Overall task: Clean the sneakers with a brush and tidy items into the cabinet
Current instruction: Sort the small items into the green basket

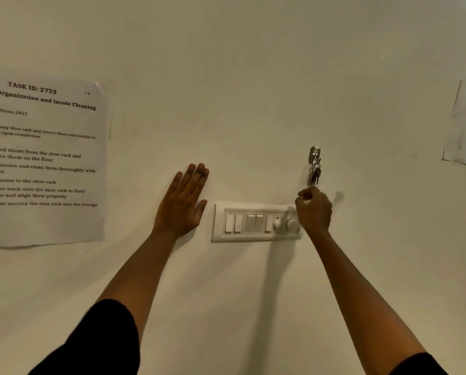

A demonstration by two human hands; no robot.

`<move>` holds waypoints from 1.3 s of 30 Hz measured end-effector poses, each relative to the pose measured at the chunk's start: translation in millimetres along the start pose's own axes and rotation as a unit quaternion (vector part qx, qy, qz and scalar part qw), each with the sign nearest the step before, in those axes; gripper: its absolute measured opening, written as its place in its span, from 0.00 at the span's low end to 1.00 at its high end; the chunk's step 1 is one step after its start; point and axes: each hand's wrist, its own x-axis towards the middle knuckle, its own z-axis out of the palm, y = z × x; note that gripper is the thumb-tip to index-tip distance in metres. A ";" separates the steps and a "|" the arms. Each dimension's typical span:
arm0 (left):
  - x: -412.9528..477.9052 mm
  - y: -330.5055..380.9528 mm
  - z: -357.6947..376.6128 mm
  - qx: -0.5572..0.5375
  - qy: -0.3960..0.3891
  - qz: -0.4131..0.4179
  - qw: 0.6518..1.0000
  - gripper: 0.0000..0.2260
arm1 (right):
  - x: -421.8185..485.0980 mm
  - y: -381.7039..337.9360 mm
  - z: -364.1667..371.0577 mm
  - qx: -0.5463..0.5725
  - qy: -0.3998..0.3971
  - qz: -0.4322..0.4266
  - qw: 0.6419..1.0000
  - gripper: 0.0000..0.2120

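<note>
I face a bare cream wall; no sneakers, brush or cabinet are in view. My left hand (183, 201) presses flat on the wall with its fingers straight, just left of the switch panel. A small bunch of keys (314, 174) hangs from a metal wall hook (314, 152). My right hand (314, 209) is raised right below the keys with its fingers curled. Its thumb and forefinger meet at the lower tip of the bunch and appear to pinch it.
A white switch panel (253, 223) with several rocker switches and two knobs sits between my hands; my right hand covers its right end. A printed task sheet (42, 158) is taped at the left. Another paper (464, 123) hangs at the far right.
</note>
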 end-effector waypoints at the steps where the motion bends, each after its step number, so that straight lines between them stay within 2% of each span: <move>1: 0.7 -0.6 -3.6 -0.015 -0.013 -0.001 1.000 0.30 | -14.1 0.2 2.0 0.008 -0.015 -0.013 1.000 0.06; 7: -38.5 17.8 -24.4 -0.108 -0.083 -0.034 0.990 0.30 | -130.8 8.7 15.4 0.054 -0.141 -0.041 0.988 0.04; 12: -176.7 60.2 -23.0 -0.138 -0.126 -0.063 0.980 0.28 | -244.6 27.0 36.3 0.080 -0.274 -0.026 0.958 0.05; 15: -275.8 84.9 -21.8 -0.168 -0.190 -0.131 0.958 0.28 | -310.3 36.9 48.4 0.090 -0.341 0.002 0.936 0.05; 21: -449.8 123.6 -39.9 -0.216 -0.277 -0.332 0.876 0.26 | -439.1 70.2 67.1 0.066 -0.469 0.068 0.878 0.06; 27: -564.4 150.1 -64.2 -0.241 -0.338 -0.510 0.754 0.23 | -545.1 107.4 74.3 -0.001 -0.578 0.124 0.807 0.06; 32: -633.0 161.6 -75.5 -0.231 -0.392 -0.596 0.662 0.20 | -606.2 129.4 78.6 -0.068 -0.647 0.125 0.749 0.05; 35: -661.5 162.5 -78.7 -0.221 -0.411 -0.622 0.629 0.18 | -636.2 141.2 87.7 -0.099 -0.676 0.122 0.720 0.05; 39: -687.0 155.9 -79.7 -0.214 -0.420 -0.649 0.597 0.18 | -664.8 145.1 102.9 -0.109 -0.697 0.116 0.700 0.05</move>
